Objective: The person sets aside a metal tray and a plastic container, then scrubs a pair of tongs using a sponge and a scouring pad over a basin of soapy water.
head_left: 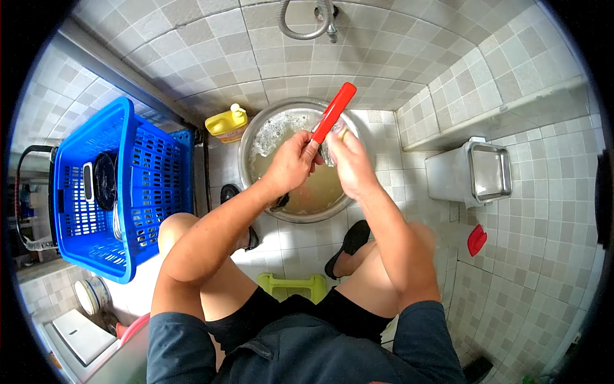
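My left hand [293, 163] is closed round the lower part of an object with a long red handle [334, 110], which points up and to the right. My right hand [350, 163] is beside it, fingers curled round something pale and partly blurred against the handle's base. Both hands are above a large round metal basin [245, 153] of cloudy water, with white suds at its upper left. A dark item shows in the basin under my left forearm, mostly hidden.
A blue basket [130, 192] with items inside stands at the left, a yellow bottle [227, 125] beside the basin. At the right are a grey bin [451, 174] and a red object [476, 240]. A green stool [292, 282] is between my legs; a hose [284, 22] hangs above.
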Demonstrator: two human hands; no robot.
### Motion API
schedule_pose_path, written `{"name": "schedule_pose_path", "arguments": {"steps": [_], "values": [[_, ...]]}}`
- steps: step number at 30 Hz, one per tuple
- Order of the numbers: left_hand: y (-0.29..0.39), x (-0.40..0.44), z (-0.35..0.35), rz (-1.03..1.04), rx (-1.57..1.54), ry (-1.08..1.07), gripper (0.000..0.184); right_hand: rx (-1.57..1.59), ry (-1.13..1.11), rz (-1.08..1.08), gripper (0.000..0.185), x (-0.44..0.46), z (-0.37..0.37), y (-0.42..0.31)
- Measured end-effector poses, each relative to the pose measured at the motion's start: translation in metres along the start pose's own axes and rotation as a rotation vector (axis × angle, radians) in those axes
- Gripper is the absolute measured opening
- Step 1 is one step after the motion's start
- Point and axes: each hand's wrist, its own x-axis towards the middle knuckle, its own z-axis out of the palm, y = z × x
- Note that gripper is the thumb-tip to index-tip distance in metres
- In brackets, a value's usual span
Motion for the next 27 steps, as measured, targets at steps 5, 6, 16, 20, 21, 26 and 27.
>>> {"name": "schedule_pose_path", "arguments": {"steps": [5, 6, 16, 20, 21, 26, 27], "values": [[0.005, -0.004, 0.001, 0.089, 0.245, -0.015, 0.02, -0.085, 0.078, 0.085, 0.016, 0.008, -0.01, 0.027], [0.008, -0.006, 0.001, 0.068, 0.259, -0.027, 0.02, -0.095, 0.113, 0.069, 0.018, 0.01, -0.016, 0.025], [0.007, -0.01, 0.0, 0.088, 0.567, -0.012, 0.02, 0.357, 0.479, 0.022, 0.028, 0.023, -0.064, -0.005], [0.011, -0.007, -0.008, 0.147, 0.745, 0.122, 0.018, 0.411, 0.584, -0.116, 0.034, 0.018, -0.054, -0.046], [0.013, -0.007, -0.011, 0.141, 0.774, 0.13, 0.019, 0.41, 0.579, -0.115, 0.034, 0.019, -0.059, -0.041], [0.015, -0.005, -0.007, 0.069, 0.817, 0.072, 0.024, -0.754, 0.32, -0.651, 0.026, 0.013, -0.04, 0.007], [0.018, -0.006, -0.005, 0.087, 0.814, 0.098, 0.024, -1.07, 0.237, -0.828, 0.026, 0.009, -0.029, 0.003]]}}
